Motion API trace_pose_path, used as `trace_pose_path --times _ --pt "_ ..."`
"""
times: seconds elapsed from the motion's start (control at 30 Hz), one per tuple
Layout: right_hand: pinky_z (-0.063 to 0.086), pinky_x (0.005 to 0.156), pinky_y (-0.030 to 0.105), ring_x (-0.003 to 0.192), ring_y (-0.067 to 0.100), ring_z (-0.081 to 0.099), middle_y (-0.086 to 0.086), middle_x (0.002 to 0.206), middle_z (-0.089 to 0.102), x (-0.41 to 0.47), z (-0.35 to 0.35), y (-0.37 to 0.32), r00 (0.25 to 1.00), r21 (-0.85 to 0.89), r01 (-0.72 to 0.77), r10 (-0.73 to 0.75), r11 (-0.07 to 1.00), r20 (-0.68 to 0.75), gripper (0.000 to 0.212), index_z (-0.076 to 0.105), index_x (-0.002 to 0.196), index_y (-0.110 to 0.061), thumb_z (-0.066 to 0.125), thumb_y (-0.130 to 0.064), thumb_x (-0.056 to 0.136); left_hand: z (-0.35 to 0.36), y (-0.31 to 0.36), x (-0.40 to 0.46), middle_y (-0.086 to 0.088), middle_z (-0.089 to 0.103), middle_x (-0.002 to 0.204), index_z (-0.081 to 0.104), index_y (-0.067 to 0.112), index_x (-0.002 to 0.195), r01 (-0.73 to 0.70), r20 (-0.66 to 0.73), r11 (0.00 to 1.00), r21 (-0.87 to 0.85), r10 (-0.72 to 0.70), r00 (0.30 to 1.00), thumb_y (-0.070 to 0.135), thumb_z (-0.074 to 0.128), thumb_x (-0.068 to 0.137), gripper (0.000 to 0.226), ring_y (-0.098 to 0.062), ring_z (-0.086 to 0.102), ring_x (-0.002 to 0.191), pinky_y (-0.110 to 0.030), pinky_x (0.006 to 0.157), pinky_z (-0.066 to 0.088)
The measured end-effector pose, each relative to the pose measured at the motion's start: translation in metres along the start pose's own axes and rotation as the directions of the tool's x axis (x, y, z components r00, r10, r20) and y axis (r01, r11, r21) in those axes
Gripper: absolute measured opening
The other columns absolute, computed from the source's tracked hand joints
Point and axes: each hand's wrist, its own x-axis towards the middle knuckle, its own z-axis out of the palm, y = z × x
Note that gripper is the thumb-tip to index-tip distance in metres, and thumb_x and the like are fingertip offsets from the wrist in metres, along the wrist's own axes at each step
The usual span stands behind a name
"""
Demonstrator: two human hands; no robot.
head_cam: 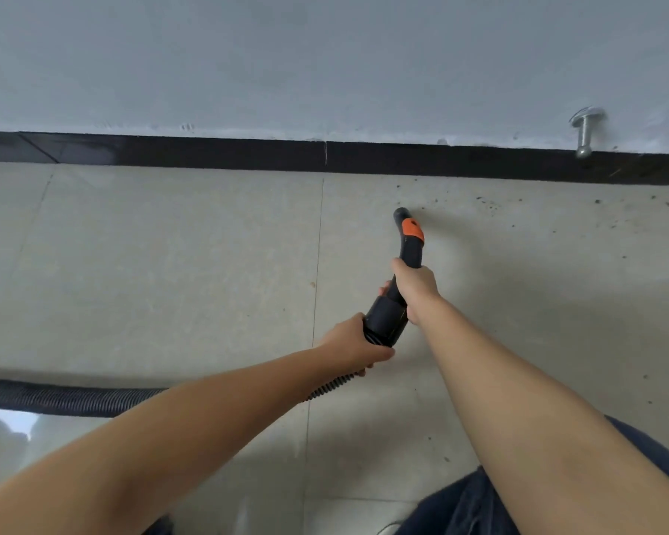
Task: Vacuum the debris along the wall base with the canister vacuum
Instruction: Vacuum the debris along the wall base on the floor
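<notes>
Black ribbed hose trailing left; left hand gripping its cuff, right hand wrapping the nozzle, pointing toward the wall. Debris lying right of the tip, along the dark baseboard.

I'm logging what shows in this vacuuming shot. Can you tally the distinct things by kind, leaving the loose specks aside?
Hands: 2, left hand and right hand
Vacuum parts: 2, black nozzle with orange band and ribbed hose
Wall fittings: 2, metal door stop and dark baseboard
Total: 6
</notes>
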Motion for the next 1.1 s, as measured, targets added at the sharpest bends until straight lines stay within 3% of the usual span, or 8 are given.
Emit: trace_pose_path --times 0.23,0.53,0.7,0.83,1.1 --pt "0.049 0.052 0.028 0.052 0.019 0.055 0.008 0.068 0.055 0.014 -0.008 -0.019 0.999 -0.046 0.017 -0.019 0.999 -0.045 0.014 0.048 0.101 -0.008 0.052 -0.018 0.093 0.005 0.020 0.019 0.001 0.064 0.084 0.046 0.020 0.106 -0.011 -0.029 0.999 0.037 0.012 1.000 0.030 0.068 0.077 0.037 -0.017 0.066 0.064 -0.034 0.072 0.059" --pt "0.049 0.051 0.026 0.050 0.020 0.054 0.007 0.065 0.053 0.021 0.023 -0.009 0.997 -0.093 0.055 -0.059 0.994 -0.042 0.009 0.046 0.093 -0.010 0.053 -0.016 0.092 -0.002 -0.007 0.025 -0.002 0.066 0.091 0.047 0.019 0.107 0.028 -0.026 0.997 -0.073 -0.030 0.999 0.031 0.066 0.075 0.040 -0.019 0.065 0.064 -0.039 0.076 0.060" --pt "0.049 0.051 0.027 0.051 0.021 0.056 0.008 0.066 0.054 0.019 0.020 -0.028 0.995 -0.104 0.021 -0.032 0.994 -0.098 0.015 0.047 0.084 -0.010 0.055 -0.019 0.093 -0.013 0.005 0.029 -0.004 0.065 0.090 0.047 0.018 0.108 -0.045 0.048 0.990 -0.137 0.052 0.997 0.030 0.067 0.076 0.039 -0.016 0.063 0.064 -0.031 0.062 0.057" --pt "0.048 0.051 0.027 0.052 0.021 0.056 0.009 0.067 0.056 0.014 0.024 -0.047 0.992 -0.165 0.003 -0.025 0.986 -0.126 0.013 0.046 0.090 -0.009 0.054 -0.019 0.094 -0.024 0.014 0.034 -0.002 0.065 0.079 0.050 0.016 0.108 -0.068 0.093 0.978 -0.197 0.087 0.992 0.031 0.069 0.071 0.043 -0.017 0.065 0.064 -0.040 0.075 0.060" --pt "0.048 0.050 0.026 0.053 0.020 0.058 0.011 0.076 0.060 0.032 0.034 -0.057 0.994 -0.154 0.013 -0.030 0.988 -0.107 0.015 0.048 0.100 -0.009 0.056 -0.021 0.093 -0.037 0.018 0.053 -0.002 0.064 0.079 0.051 0.015 0.108 -0.071 0.049 0.978 -0.198 0.083 0.995 0.028 0.070 0.073 0.042 -0.019 0.065 0.066 -0.042 0.077 0.060"
